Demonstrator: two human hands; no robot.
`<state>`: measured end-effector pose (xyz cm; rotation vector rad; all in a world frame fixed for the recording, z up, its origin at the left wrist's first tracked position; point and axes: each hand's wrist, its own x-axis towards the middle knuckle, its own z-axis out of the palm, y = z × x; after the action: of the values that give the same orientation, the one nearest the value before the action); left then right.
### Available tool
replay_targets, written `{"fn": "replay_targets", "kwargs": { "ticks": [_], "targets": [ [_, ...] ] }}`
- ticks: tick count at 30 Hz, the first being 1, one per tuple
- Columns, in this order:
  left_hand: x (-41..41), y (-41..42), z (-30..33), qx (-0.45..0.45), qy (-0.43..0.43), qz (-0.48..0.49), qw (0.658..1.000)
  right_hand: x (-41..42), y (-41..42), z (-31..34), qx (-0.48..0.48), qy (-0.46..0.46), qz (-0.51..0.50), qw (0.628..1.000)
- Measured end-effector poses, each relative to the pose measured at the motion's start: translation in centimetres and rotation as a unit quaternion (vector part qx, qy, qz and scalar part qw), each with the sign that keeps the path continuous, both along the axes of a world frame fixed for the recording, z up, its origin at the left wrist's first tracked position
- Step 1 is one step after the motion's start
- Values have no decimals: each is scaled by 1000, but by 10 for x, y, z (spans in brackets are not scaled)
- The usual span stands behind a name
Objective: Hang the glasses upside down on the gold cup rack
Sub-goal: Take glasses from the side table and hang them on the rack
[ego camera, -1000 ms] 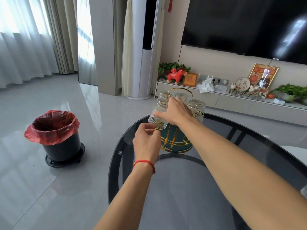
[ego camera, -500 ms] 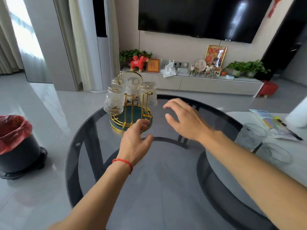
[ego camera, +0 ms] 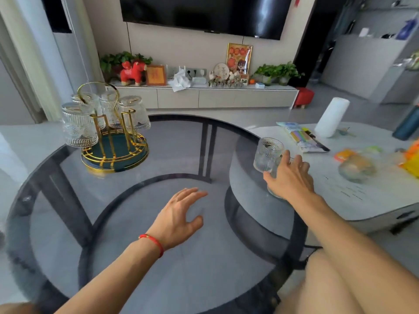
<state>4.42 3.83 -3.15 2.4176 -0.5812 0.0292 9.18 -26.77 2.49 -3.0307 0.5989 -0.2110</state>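
The gold cup rack (ego camera: 114, 155) with a dark green base stands at the far left of the round smoked-glass table (ego camera: 204, 155). Several ribbed clear glasses (ego camera: 79, 125) hang upside down on its posts. My right hand (ego camera: 291, 179) is over the white side table (ego camera: 362, 200) at the right, its fingers and thumb closed around an upright ribbed glass (ego camera: 268, 156). The rim of a second glass (ego camera: 274, 193) shows under that hand. My left hand (ego camera: 179, 215), with a red wrist cord, hovers open above the middle of the glass table.
On the white table lie a white paper roll (ego camera: 331, 116), a flat packet (ego camera: 301, 137), a glass bowl (ego camera: 356, 168), orange wrappers (ego camera: 343, 154) and a dark bottle (ego camera: 408, 124). A low TV cabinet (ego camera: 199, 97) runs along the far wall. My knee (ego camera: 340, 286) is at the bottom right.
Both hands left the rack. The view swung right. My right hand reached across to the white table and closed on a glass; my left hand drew back, open, over the table's middle.
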Motion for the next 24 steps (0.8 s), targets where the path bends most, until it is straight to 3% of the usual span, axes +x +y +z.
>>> {"fn": "replay_targets", "kwargs": {
  "ticks": [6,15,17,20,23,24],
  "targets": [
    [1,7,4,-81,16,25,996,-2,5,3,42,-43,3,998],
    [3,6,12,-217,112,33,969,-23,89,16,222,-68,126,964],
    [4,12,18,-281,144,50,947,-18,110,19,339,-81,116,930],
    [10,24,33,-393,206,79,893,-8,143,22,551,-50,107,826],
    [18,43,50,-518,243,112,813,3,172,28,648,-19,150,747],
    [21,53,55,-540,228,130,800,7,180,30,656,-1,178,733]
  ]
}}
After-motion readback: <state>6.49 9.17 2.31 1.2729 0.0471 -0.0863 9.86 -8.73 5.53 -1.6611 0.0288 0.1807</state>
